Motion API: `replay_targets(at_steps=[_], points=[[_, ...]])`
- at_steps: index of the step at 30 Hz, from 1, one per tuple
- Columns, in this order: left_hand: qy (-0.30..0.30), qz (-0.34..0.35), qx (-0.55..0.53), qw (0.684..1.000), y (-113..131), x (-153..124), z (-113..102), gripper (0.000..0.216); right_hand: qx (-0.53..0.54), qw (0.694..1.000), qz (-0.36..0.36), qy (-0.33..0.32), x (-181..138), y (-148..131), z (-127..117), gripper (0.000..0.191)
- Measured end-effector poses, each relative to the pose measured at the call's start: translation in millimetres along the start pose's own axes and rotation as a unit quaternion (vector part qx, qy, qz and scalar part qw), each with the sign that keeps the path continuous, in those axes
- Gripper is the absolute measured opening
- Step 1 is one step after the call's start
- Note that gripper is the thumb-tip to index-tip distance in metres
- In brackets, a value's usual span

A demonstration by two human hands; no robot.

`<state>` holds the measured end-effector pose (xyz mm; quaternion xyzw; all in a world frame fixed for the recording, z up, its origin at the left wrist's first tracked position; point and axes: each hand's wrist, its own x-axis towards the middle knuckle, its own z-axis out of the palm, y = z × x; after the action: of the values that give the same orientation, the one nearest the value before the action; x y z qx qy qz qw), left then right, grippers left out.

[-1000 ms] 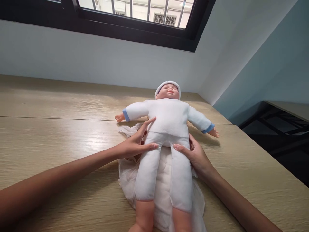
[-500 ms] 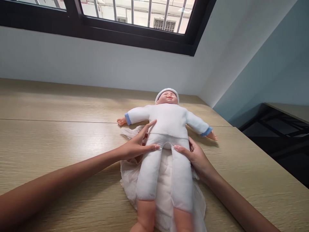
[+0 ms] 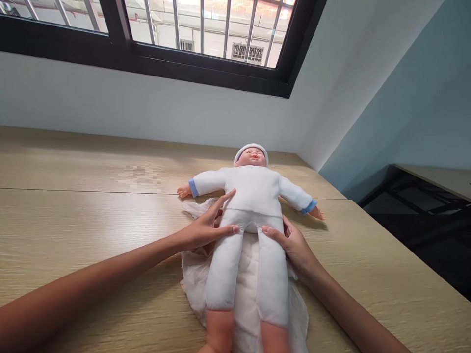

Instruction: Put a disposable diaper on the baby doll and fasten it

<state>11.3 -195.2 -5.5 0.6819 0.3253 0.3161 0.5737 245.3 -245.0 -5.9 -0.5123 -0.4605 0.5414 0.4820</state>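
Note:
A baby doll (image 3: 253, 196) in a white suit with blue cuffs and a white cap lies on its back on the wooden table (image 3: 91, 215), arms spread. Under its hips and legs lies an open white diaper (image 3: 195, 274). My left hand (image 3: 206, 225) grips the doll's hip from the left, thumb over the upper thigh, forefinger along the waist. My right hand (image 3: 292, 242) holds the other hip, thumb on the thigh, fingers tucked beneath. The doll's bare lower legs run off the bottom edge.
The table meets a white wall below a black-framed barred window (image 3: 206, 44). To the right, beyond the table's edge, stands a dark frame under another desk top (image 3: 423, 196) by a blue wall.
The view has tilted up a little, so doll and hands sit slightly lower and further left in the picture. Both hands keep the same hold on the doll's hips.

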Motion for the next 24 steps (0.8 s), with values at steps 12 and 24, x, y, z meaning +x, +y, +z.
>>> replay_targets(at_steps=[12,24], points=[[0.007,0.045,-0.013,0.999,3.5,-2.2,3.5,0.086,0.049,0.998,-0.025,0.033,-2.3,0.1,1.6,0.057],[0.000,0.030,0.018,0.999,1.0,-2.3,1.5,0.087,0.031,0.999,-0.017,0.034,-4.0,-0.1,0.0,0.055]])
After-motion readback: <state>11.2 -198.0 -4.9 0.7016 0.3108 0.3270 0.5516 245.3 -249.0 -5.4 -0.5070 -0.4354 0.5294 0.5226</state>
